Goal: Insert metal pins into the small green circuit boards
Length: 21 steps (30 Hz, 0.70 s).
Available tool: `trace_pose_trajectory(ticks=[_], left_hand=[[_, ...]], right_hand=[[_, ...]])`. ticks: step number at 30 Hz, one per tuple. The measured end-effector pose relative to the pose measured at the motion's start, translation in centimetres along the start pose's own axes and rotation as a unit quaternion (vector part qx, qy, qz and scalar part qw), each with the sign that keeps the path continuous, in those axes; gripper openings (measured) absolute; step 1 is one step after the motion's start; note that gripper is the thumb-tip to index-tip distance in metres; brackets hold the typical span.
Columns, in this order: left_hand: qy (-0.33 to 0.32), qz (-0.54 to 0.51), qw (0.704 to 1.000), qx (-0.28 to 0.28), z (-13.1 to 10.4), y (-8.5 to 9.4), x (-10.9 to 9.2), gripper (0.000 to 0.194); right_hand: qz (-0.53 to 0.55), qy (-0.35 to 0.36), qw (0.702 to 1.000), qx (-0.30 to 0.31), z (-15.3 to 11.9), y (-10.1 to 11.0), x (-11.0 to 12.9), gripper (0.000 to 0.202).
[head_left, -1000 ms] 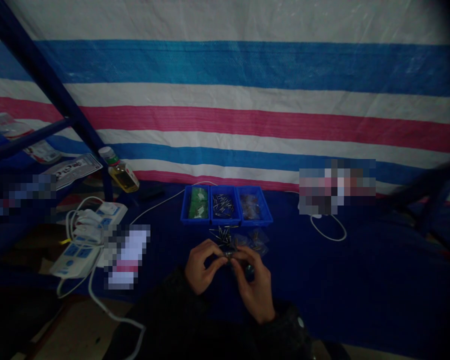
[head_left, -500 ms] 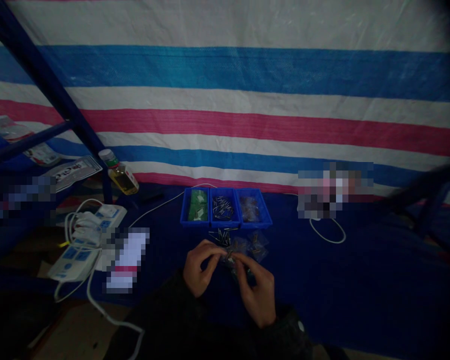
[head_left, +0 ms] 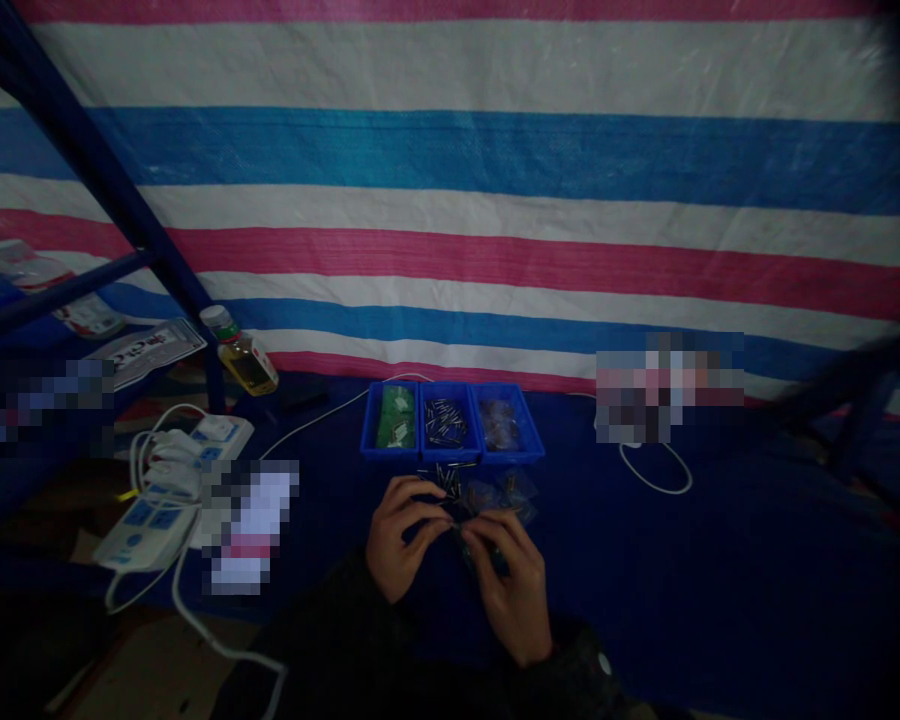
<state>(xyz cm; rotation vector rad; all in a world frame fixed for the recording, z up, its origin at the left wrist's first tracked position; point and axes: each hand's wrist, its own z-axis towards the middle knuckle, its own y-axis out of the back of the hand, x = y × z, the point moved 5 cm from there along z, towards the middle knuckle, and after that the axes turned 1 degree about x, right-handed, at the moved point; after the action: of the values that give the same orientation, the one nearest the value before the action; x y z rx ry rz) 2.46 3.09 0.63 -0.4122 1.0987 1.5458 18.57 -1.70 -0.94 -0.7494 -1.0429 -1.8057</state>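
My left hand (head_left: 405,535) and my right hand (head_left: 510,580) meet at the fingertips over the blue table. Both are closed in a pinch on something small that I cannot make out. Just beyond the fingers lie loose dark metal pins (head_left: 448,482) and small clear bags (head_left: 516,488). Behind these stand three blue trays side by side. Green packets are in the left tray (head_left: 366,430), metal pins in the middle tray (head_left: 451,455), and clear bags with brownish contents in the right tray (head_left: 529,425).
At the left are white power strips (head_left: 139,535) with plugs and cables, and a blurred-out bright rectangle (head_left: 259,525). A bottle (head_left: 246,360) leans near the blue frame (head_left: 105,180). A white cable loop (head_left: 656,490) lies at the right, before a striped sheet (head_left: 457,255).
The view has tilted up slightly. My left fingers have spread a little more above the pinch, and the clear bag that was between my hands is now less visible.
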Motion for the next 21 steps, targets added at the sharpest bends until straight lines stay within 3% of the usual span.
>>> trace_pose_trajectory(ticks=[3,7,13,17,21], left_hand=[[0.035,-0.028,0.999,0.015,-0.3,-0.5,0.2,0.007],[0.085,-0.058,0.995,-0.017,-0.8,-0.6,0.9,0.007],[0.067,-0.050,0.996,0.005,-0.8,-0.8,0.9,0.006],[0.062,-0.062,0.996,-0.009,-0.8,-0.6,1.0,0.007],[0.056,-0.050,0.996,0.039,-0.6,-0.5,0.5,0.019]], right_hand=[[-0.005,-0.006,1.000,-0.002,0.1,0.0,0.1,0.015],[0.007,-0.030,0.999,0.016,-0.2,-0.5,-0.6,0.013],[0.030,-0.043,0.998,-0.030,-0.7,-0.5,-1.5,0.017],[0.016,-0.025,1.000,-0.009,-0.4,-0.5,-0.9,0.017],[0.012,-0.033,0.999,-0.006,-0.2,-0.1,-0.5,0.022]])
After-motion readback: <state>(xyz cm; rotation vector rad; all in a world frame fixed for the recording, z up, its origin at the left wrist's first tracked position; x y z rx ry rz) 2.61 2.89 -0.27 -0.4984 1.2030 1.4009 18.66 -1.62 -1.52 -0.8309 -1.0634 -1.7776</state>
